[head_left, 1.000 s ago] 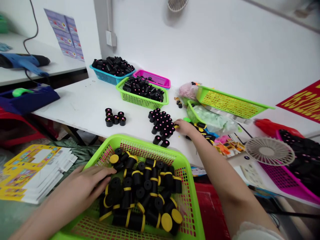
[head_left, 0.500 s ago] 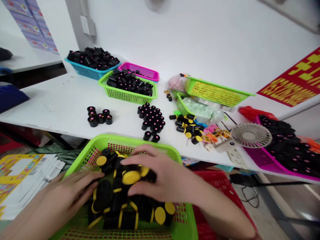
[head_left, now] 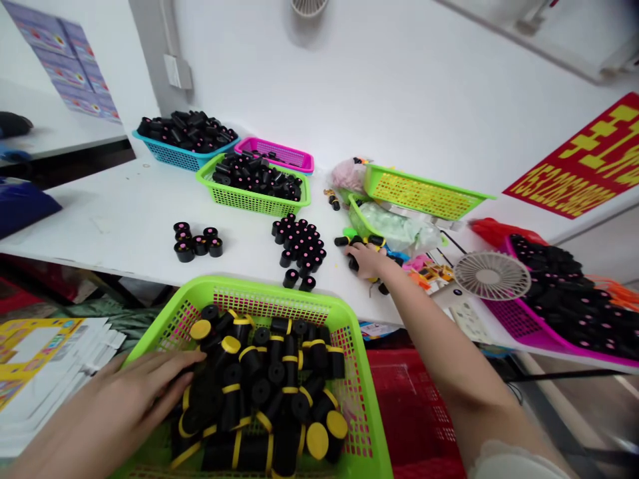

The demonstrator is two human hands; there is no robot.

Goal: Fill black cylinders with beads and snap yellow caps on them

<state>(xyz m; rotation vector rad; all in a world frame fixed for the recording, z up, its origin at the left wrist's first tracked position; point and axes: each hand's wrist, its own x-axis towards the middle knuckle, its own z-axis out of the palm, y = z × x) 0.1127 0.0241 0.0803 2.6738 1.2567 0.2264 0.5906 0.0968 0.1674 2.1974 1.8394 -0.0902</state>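
My left hand [head_left: 134, 392] lies over the left side of a green basket [head_left: 279, 291], fingers stretched together towards the black cylinders inside. Those cylinders [head_left: 276, 372] have yellow bands, and some show round yellow ends. At the table's right-hand pile, my right hand [head_left: 367, 259] reaches down with its fingers curled round a black cylinder [head_left: 353, 263]; the palm hides part of the pile. Other black-and-yellow cylinders [head_left: 375, 240] lie against that hand. Left of it stands a group of short black cylinders with pink dots [head_left: 299, 246].
Behind on the white table [head_left: 114, 219] stand a blue basket [head_left: 172, 156] and a green basket [head_left: 249, 201], both full of black pieces, and a pink basket [head_left: 279, 148]. A small fan [head_left: 492, 275] and a magenta basket [head_left: 524, 322] are at the right. A red crate [head_left: 409, 406] sits below.
My right hand has left the cylinders in the green basket and moved up and right to the pile on the table. My left hand stays at the basket's left side.
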